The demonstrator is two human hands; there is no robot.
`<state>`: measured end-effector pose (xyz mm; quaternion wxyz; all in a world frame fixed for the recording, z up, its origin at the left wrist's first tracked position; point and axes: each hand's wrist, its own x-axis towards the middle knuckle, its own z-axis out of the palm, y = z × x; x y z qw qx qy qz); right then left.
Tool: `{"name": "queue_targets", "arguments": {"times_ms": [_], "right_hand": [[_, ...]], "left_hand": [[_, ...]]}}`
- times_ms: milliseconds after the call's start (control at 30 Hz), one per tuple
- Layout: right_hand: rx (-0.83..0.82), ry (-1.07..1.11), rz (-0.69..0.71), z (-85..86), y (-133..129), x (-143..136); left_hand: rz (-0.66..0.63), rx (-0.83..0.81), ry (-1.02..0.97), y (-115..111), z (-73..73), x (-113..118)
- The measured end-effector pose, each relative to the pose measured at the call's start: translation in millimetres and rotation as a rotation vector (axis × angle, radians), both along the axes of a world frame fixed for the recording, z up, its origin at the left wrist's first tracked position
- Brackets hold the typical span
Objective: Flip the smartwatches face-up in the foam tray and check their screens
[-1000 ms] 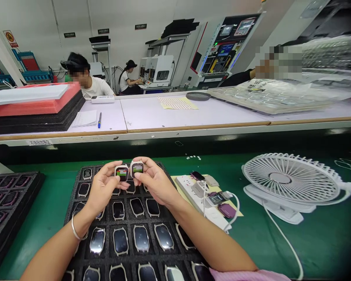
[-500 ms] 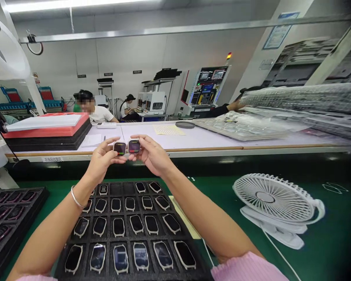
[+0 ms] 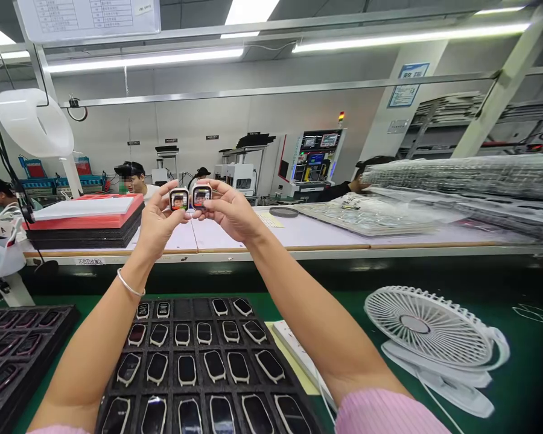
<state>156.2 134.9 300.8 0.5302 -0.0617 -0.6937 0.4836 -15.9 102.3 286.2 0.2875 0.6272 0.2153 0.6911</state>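
Note:
My left hand (image 3: 159,218) grips a small square watch (image 3: 179,200) by its edges, thumb at its lower right. Beside it, my right hand (image 3: 228,211) holds a second watch (image 3: 201,196), thumb over the lower part of its screen. Both screens are lit and face me, side by side and raised in front of the shelf. Below my hands lies a black foam tray (image 3: 192,308) with rows of watches in its compartments; two compartments in the back row hold none.
Another tray (image 3: 66,317) of watches lies at the left. A white fan (image 3: 414,323) stands at the right. Foam sheets (image 3: 84,224) and wrapped trays (image 3: 461,181) sit on the raised shelf (image 3: 298,239). Several people are beyond it.
The view has tilted upward. Both hands have risen with the watches, and my right thumb now lies over its watch's screen. The screens show brighter, more colourful images.

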Motion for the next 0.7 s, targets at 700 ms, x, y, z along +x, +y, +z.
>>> {"name": "queue_targets", "arguments": {"times_ms": [700], "right_hand": [[0.035,-0.041,-0.009,-32.4,-17,9]], "left_hand": [[0.001,0.02,0.091,-18,-27.1,4]]}}
